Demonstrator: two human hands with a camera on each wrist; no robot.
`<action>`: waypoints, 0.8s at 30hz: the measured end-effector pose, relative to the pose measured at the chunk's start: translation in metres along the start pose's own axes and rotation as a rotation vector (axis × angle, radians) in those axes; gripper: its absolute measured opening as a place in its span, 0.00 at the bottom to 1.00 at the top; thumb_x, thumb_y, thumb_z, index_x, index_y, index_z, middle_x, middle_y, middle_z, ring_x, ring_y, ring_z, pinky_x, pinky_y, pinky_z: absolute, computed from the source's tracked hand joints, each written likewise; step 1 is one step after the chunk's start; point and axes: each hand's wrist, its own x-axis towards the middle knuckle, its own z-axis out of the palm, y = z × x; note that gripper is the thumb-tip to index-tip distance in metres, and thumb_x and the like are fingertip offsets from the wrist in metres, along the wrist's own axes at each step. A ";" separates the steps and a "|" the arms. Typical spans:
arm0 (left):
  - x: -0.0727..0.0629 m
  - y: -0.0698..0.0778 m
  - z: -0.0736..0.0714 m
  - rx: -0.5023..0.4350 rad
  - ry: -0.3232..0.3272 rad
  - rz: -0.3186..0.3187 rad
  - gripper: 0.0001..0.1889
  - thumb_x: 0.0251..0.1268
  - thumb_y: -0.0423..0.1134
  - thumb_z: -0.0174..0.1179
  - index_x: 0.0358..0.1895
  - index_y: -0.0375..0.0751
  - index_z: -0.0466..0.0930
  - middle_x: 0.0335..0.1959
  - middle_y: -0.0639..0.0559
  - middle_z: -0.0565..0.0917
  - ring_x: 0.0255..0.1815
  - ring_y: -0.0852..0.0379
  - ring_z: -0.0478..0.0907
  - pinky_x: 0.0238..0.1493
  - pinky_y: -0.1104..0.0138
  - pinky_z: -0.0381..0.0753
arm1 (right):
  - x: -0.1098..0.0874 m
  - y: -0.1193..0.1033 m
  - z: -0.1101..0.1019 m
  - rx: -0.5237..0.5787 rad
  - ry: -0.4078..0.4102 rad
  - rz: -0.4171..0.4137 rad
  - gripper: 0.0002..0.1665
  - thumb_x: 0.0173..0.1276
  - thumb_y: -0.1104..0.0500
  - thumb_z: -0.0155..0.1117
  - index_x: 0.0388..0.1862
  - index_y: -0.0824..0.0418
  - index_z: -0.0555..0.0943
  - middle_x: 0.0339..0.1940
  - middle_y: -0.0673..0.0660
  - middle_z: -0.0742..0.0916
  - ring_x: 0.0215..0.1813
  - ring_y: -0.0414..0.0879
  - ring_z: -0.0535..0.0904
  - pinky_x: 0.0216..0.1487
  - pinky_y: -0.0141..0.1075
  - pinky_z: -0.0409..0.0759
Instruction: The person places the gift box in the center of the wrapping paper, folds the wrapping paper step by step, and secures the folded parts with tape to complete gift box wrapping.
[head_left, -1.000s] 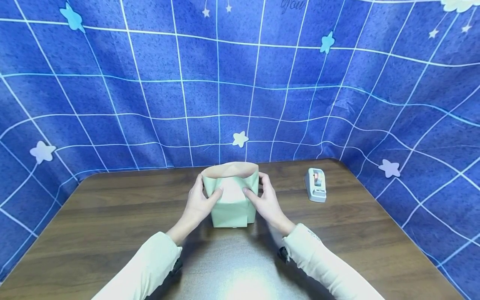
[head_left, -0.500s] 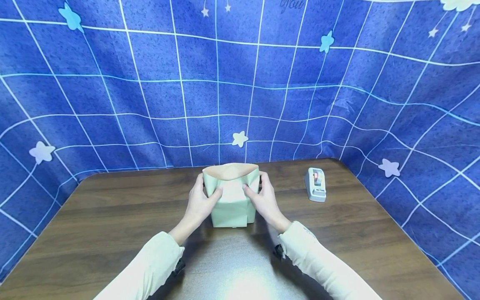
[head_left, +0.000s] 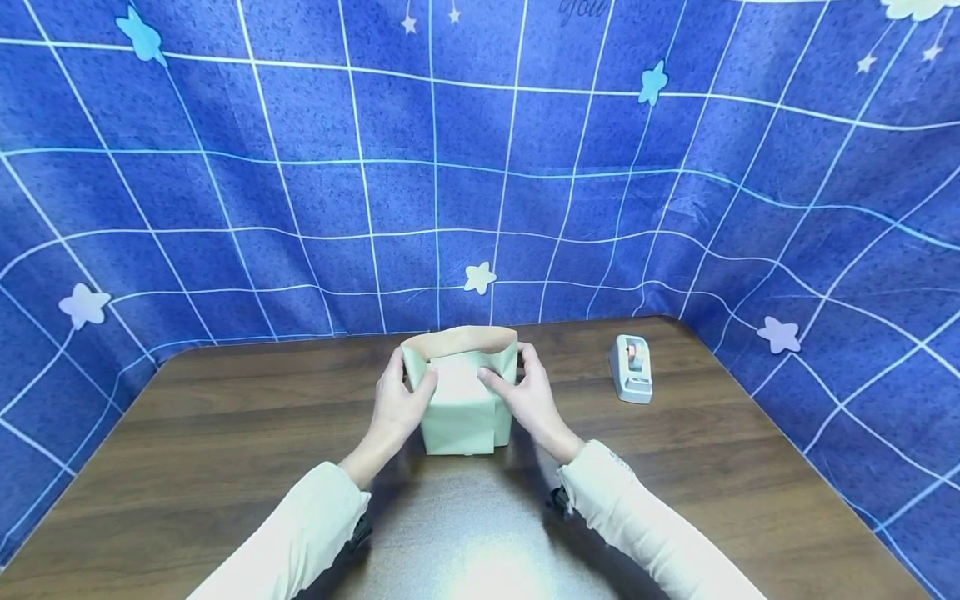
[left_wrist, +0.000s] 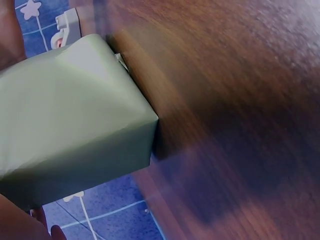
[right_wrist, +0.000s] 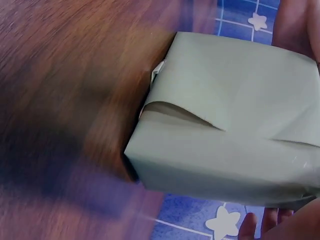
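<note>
A pale green paper bag (head_left: 459,429) stands upright on the table, its mouth open at the top and a tan inside showing. At its left side my left hand (head_left: 397,406) grips the upper wall, thumb on the near face and fingers round the side. My right hand (head_left: 528,406) holds the opposite side likewise, its thumb near the rim. In the left wrist view the bag (left_wrist: 75,110) shows a smooth near face and side. A paper flap gapes along the seam of the bag (right_wrist: 225,90) in the right wrist view. The bag's contents, if any, are hidden.
A white tape dispenser (head_left: 632,371) sits at the back right of the brown wooden table (head_left: 247,408). Behind and beside the table hangs a blue curtain (head_left: 300,192) with a grid and stars. Bright glare lies on the table's near middle.
The bag's mouth first narrowed a little, then spread wider, with more of the inside now visible. Both thumbs have shifted up slightly towards the rim. The bag's base has stayed put.
</note>
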 end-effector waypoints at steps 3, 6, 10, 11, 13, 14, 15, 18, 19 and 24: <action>0.001 -0.001 0.002 0.027 0.010 -0.002 0.18 0.57 0.36 0.55 0.52 0.36 0.68 0.39 0.40 0.79 0.40 0.49 0.76 0.42 0.62 0.75 | -0.001 0.001 -0.003 0.025 -0.033 -0.013 0.27 0.56 0.55 0.67 0.52 0.59 0.69 0.45 0.58 0.78 0.44 0.47 0.75 0.40 0.35 0.78; 0.002 -0.001 0.002 0.037 0.012 -0.016 0.19 0.57 0.35 0.55 0.52 0.36 0.68 0.41 0.40 0.79 0.41 0.48 0.76 0.43 0.60 0.76 | -0.002 0.001 -0.006 0.062 -0.068 -0.032 0.25 0.60 0.56 0.64 0.54 0.59 0.68 0.47 0.58 0.77 0.46 0.47 0.75 0.43 0.35 0.78; 0.003 0.000 0.003 0.037 0.014 -0.047 0.20 0.57 0.34 0.56 0.53 0.36 0.68 0.43 0.39 0.79 0.43 0.47 0.77 0.45 0.57 0.77 | -0.003 0.001 -0.009 0.118 -0.100 -0.046 0.23 0.65 0.58 0.59 0.57 0.62 0.69 0.49 0.59 0.77 0.49 0.46 0.72 0.47 0.36 0.75; 0.003 0.000 0.003 0.041 0.017 -0.050 0.20 0.56 0.34 0.56 0.53 0.36 0.68 0.43 0.39 0.79 0.43 0.46 0.77 0.45 0.57 0.77 | -0.003 0.000 -0.010 0.130 -0.104 -0.050 0.22 0.65 0.59 0.58 0.57 0.63 0.68 0.49 0.59 0.76 0.49 0.46 0.71 0.47 0.36 0.75; 0.003 0.001 0.003 0.048 0.021 -0.053 0.20 0.56 0.34 0.56 0.53 0.36 0.68 0.43 0.39 0.79 0.44 0.46 0.77 0.46 0.57 0.77 | -0.005 -0.006 -0.010 0.132 -0.100 -0.057 0.21 0.65 0.61 0.57 0.56 0.65 0.68 0.48 0.60 0.76 0.47 0.44 0.71 0.46 0.35 0.75; 0.003 0.002 0.003 0.052 0.024 -0.052 0.19 0.56 0.34 0.56 0.53 0.35 0.68 0.43 0.39 0.79 0.44 0.46 0.77 0.46 0.56 0.77 | -0.006 -0.009 -0.010 0.129 -0.096 -0.060 0.21 0.65 0.62 0.57 0.56 0.66 0.68 0.47 0.60 0.76 0.46 0.44 0.72 0.45 0.34 0.75; 0.003 0.003 0.003 0.056 0.027 -0.050 0.19 0.56 0.33 0.56 0.52 0.35 0.68 0.43 0.38 0.79 0.43 0.46 0.77 0.46 0.56 0.77 | -0.007 -0.012 -0.010 0.122 -0.090 -0.062 0.21 0.65 0.63 0.57 0.55 0.67 0.68 0.47 0.61 0.76 0.45 0.43 0.72 0.44 0.33 0.75; 0.002 0.004 0.004 0.067 0.039 -0.038 0.18 0.56 0.33 0.56 0.51 0.35 0.68 0.42 0.39 0.80 0.43 0.46 0.77 0.45 0.56 0.77 | -0.010 -0.021 -0.008 0.077 -0.063 -0.066 0.19 0.64 0.64 0.57 0.53 0.69 0.68 0.45 0.62 0.77 0.41 0.41 0.73 0.40 0.29 0.77; 0.002 0.004 0.004 0.073 0.044 -0.033 0.18 0.56 0.34 0.56 0.51 0.35 0.69 0.42 0.39 0.80 0.43 0.46 0.77 0.44 0.57 0.77 | -0.010 -0.021 -0.008 0.064 -0.053 -0.070 0.19 0.64 0.65 0.57 0.53 0.69 0.69 0.44 0.63 0.78 0.41 0.41 0.73 0.39 0.28 0.77; 0.001 0.004 0.004 0.079 0.052 -0.033 0.18 0.56 0.36 0.57 0.50 0.38 0.69 0.41 0.42 0.80 0.41 0.49 0.77 0.42 0.60 0.75 | -0.011 -0.024 -0.005 0.001 0.004 -0.117 0.16 0.62 0.66 0.58 0.49 0.69 0.72 0.40 0.64 0.80 0.39 0.45 0.76 0.34 0.29 0.79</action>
